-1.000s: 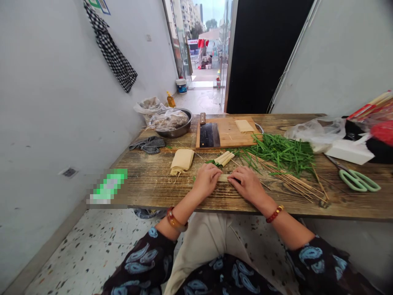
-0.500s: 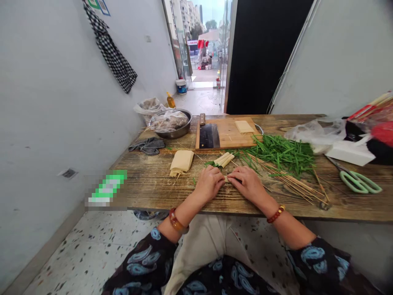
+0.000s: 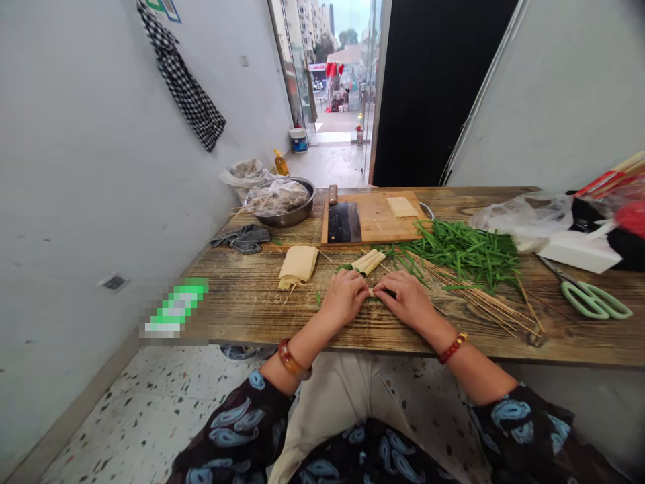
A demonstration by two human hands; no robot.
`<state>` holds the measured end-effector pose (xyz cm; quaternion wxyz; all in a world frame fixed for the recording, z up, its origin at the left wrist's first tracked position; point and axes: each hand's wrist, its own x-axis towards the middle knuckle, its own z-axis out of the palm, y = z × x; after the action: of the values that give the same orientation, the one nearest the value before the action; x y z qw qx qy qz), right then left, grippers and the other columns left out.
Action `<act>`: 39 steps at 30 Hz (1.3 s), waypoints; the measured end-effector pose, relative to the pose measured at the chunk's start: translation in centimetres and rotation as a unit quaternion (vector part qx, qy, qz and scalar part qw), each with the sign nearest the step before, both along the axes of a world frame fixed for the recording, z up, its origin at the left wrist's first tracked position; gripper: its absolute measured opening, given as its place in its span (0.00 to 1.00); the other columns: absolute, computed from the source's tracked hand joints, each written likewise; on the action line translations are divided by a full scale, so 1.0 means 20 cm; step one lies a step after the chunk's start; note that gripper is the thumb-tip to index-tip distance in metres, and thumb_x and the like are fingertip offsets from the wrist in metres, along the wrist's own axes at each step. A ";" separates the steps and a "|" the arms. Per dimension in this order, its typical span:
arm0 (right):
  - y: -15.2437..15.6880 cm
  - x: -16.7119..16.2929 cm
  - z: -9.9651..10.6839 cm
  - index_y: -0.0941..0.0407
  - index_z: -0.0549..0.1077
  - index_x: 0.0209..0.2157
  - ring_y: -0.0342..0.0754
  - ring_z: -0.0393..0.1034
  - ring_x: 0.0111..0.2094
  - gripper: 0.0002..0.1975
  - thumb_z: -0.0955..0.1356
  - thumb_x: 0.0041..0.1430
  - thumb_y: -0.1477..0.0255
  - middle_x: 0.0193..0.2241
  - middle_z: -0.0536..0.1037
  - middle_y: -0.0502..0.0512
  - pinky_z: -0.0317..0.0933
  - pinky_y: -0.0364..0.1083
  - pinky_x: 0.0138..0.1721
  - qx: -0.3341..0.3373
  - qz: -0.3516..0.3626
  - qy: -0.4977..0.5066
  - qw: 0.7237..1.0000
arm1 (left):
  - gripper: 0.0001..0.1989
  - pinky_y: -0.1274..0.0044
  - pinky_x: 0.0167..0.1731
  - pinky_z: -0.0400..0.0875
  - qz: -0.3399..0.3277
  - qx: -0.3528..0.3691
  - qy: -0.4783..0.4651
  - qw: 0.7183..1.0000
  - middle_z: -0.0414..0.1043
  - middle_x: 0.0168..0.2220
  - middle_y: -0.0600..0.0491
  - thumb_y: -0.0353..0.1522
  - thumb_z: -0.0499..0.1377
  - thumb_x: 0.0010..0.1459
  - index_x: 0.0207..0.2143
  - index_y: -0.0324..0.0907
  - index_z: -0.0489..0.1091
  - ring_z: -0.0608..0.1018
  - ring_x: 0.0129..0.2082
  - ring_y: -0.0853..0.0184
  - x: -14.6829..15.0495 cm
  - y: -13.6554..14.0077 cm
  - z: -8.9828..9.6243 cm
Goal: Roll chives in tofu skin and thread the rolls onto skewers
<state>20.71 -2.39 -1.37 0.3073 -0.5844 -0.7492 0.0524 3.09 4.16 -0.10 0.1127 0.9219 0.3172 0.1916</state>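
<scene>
Near the front of the wooden table, my left hand (image 3: 344, 297) and my right hand (image 3: 404, 296) are closed on the two ends of a small tofu-skin roll (image 3: 371, 293). The fingers cover most of it; a bit of green shows by the right hand. Just beyond them lie several pale rolls (image 3: 369, 261) with green leaves at the ends. A stack of folded tofu-skin sheets (image 3: 298, 263) sits to the left of the rolls. Cut green chives (image 3: 466, 255) are heaped to the right, and thin bamboo skewers (image 3: 478, 306) lie in front of that heap.
Behind the rolls is a cutting board (image 3: 385, 228) carrying a cleaver (image 3: 344, 222) and more sheets (image 3: 402, 207). A metal basin (image 3: 287, 218) with bagged contents and a grey cloth (image 3: 242, 238) are at left. Scissors (image 3: 594, 299) and a white box (image 3: 582, 250) are at right.
My right fingers have shifted slightly on the roll, and dark green now shows beside them. The left hand is nearly unmoved.
</scene>
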 end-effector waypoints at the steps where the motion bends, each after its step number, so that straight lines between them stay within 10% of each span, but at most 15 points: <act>1: 0.00 0.00 0.00 0.53 0.75 0.31 0.48 0.67 0.38 0.06 0.67 0.61 0.70 0.33 0.78 0.52 0.56 0.48 0.41 0.001 0.003 0.006 1.000 | 0.05 0.71 0.40 0.63 0.000 0.001 0.007 1.000 0.72 0.36 0.51 0.32 0.57 0.58 0.31 0.41 0.71 0.69 0.39 0.62 0.00 0.00 0.01; 14: -0.05 -0.03 0.00 0.54 0.73 0.32 0.50 0.68 0.39 0.04 0.66 0.61 0.72 0.33 0.77 0.53 0.56 0.48 0.41 0.016 0.009 -0.002 1.000 | 0.05 0.72 0.38 0.64 -0.027 0.040 0.026 0.998 0.69 0.34 0.49 0.29 0.55 0.59 0.30 0.40 0.69 0.70 0.37 0.63 -0.01 -0.05 -0.01; 21: -0.04 -0.02 -0.05 0.56 0.70 0.50 0.50 0.68 0.40 0.17 0.67 0.58 0.71 0.38 0.74 0.57 0.63 0.49 0.42 0.000 0.042 0.087 0.995 | 0.11 0.72 0.37 0.64 -0.075 0.104 0.007 0.992 0.67 0.34 0.49 0.30 0.50 0.63 0.28 0.40 0.67 0.67 0.35 0.64 -0.03 -0.07 -0.03; 39: -0.03 -0.02 -0.07 0.55 0.75 0.40 0.48 0.69 0.34 0.10 0.69 0.55 0.71 0.32 0.75 0.54 0.64 0.48 0.38 -0.026 0.019 0.128 0.991 | 0.13 0.72 0.39 0.63 -0.100 0.115 0.015 0.988 0.68 0.35 0.48 0.31 0.47 0.65 0.31 0.40 0.69 0.66 0.37 0.64 -0.04 -0.08 -0.04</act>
<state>20.39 -2.96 -2.85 0.3842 -0.5663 -0.7132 0.1520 2.21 2.59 -0.98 0.0196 0.9585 0.2012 0.2011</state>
